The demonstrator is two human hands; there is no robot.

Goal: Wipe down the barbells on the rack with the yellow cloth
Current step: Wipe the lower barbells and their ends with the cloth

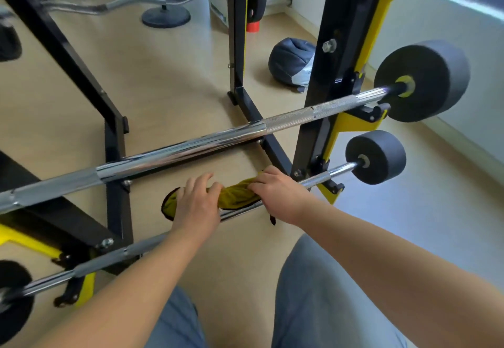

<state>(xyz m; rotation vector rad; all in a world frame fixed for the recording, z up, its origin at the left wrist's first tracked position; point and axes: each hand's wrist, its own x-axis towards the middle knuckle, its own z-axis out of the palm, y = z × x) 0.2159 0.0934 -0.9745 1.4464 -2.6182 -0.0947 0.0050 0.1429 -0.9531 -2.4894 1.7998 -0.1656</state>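
Two chrome barbells lie across a black and yellow rack [324, 118]. The upper barbell [191, 148] is thick, with a large black plate at its right end. The lower barbell [114, 259] is thinner and carries a smaller black plate at the right. A yellow cloth [237, 193] with a dark edge is wrapped over the middle of the lower bar. My left hand [197, 201] presses on the cloth's left part. My right hand [275, 191] grips the cloth's right part around the bar.
A black weight plate [13, 304] sits on the lower bar's left end. On the wooden floor behind the rack lie a dark bean bag [291, 64], a round black stand base [166, 17] and a curl bar [131, 2]. My knees in grey-blue trousers [321, 298] are below.
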